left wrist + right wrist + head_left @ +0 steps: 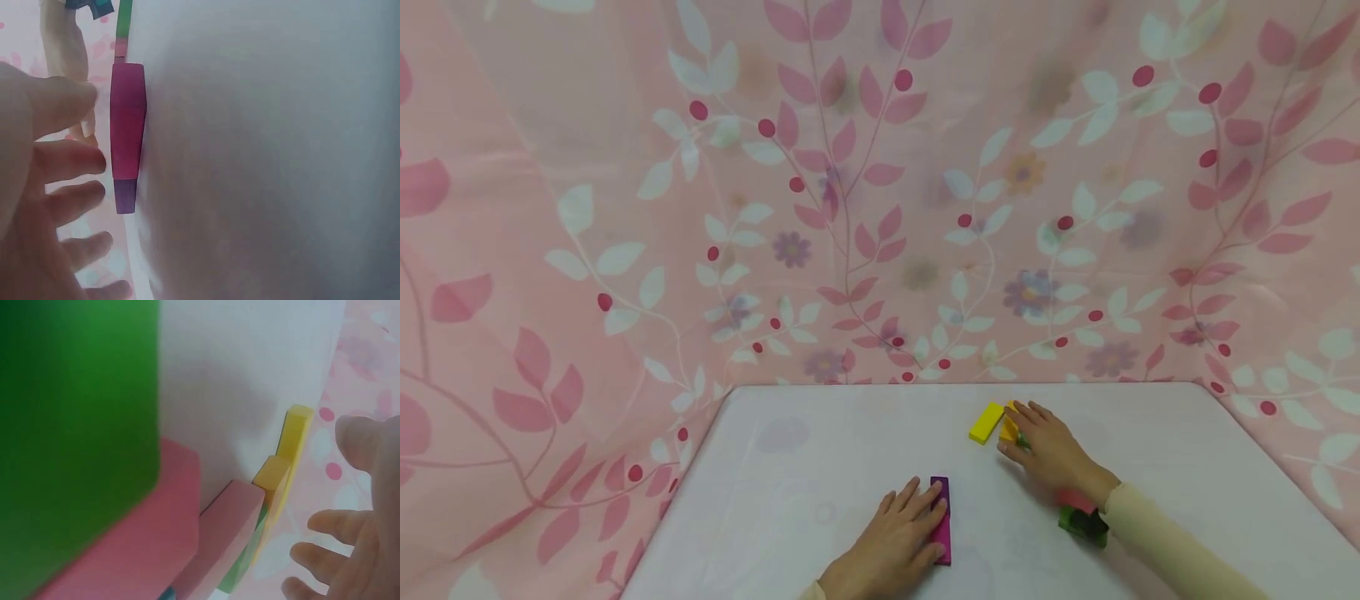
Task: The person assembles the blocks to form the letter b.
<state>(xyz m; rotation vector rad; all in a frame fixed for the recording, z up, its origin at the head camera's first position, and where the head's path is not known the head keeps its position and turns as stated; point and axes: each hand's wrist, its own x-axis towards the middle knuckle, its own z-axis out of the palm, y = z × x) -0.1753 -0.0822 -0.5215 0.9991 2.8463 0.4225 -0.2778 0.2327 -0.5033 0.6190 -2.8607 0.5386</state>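
Note:
My left hand (895,535) hovers over a magenta block (944,542) and a purple block (940,490) that lie end to end, its fingers spread and overlapping them. In the left wrist view the fingers are close beside the magenta block (128,134) and the purple one (125,197). Farther out, my right hand (1054,454) reaches with extended fingers over an orange block (1008,432), partly hiding it and a green piece. A yellow block (987,423) lies just left of those fingertips. The right wrist view shows orange (272,472) and yellow (296,431) blocks beyond a pink block (228,528).
Under my right wrist lie a red-pink block (1077,500) and a dark green block (1084,527); a large green block (75,425) fills the near left of the right wrist view. The white table (850,442) meets a flowered pink curtain (880,250) at its far edge.

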